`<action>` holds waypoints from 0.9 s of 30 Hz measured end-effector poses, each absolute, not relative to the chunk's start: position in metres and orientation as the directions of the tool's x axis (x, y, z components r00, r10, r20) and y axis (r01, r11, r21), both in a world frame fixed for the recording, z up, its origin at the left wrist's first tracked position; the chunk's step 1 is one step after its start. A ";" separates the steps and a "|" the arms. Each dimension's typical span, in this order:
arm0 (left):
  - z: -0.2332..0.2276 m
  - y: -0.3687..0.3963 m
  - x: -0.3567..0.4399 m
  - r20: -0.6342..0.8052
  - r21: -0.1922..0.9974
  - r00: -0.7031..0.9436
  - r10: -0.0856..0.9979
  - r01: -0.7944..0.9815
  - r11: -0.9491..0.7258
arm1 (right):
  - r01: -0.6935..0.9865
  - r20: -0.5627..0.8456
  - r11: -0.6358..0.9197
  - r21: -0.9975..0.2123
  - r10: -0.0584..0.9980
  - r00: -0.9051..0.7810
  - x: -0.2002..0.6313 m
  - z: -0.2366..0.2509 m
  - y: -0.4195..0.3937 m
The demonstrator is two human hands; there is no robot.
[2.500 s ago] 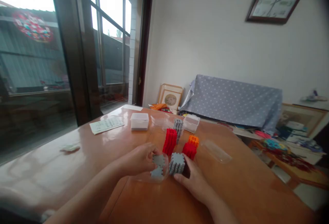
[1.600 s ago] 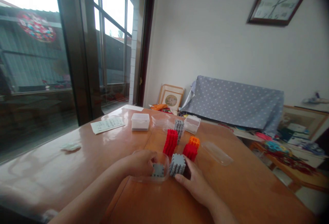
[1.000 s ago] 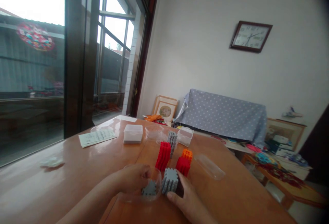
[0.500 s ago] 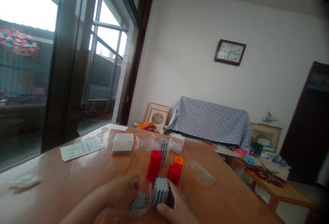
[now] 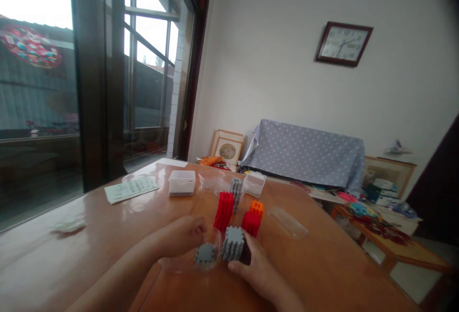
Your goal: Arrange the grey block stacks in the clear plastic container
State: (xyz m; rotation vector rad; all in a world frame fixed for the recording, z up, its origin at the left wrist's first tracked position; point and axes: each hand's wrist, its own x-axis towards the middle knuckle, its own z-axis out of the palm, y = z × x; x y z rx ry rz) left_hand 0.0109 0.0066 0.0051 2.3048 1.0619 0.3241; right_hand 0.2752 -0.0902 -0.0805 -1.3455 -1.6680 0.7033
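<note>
Two bare forearms enter from the bottom edge, no sleeves showing. Left hand [image 5: 181, 241] bare: no ring, watch or glove above the fingers. Right hand [image 5: 260, 274] bare too, wrist plain behind the fingers, short nails, thumbnail visible.

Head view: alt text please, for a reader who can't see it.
On a wooden table, the left hand grips a clear tub holding a grey block; the right hand holds a grey block stack. Red blocks stand behind.
</note>
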 end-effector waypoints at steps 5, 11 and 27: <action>0.015 0.000 0.030 0.145 0.689 0.699 0.700 0.436 -0.578 | 0.472 0.289 0.290 -0.832 0.954 -0.076 0.273 -0.070 -0.091; 0.023 -0.008 0.057 0.161 0.593 0.725 0.670 0.471 -0.653 | 0.434 0.271 0.274 -0.858 0.960 -0.070 0.272 -0.069 -0.092; 0.016 -0.001 0.078 0.126 0.549 0.770 0.626 0.471 -0.690 | 0.462 0.248 0.234 -0.856 0.968 -0.031 0.276 -0.073 -0.093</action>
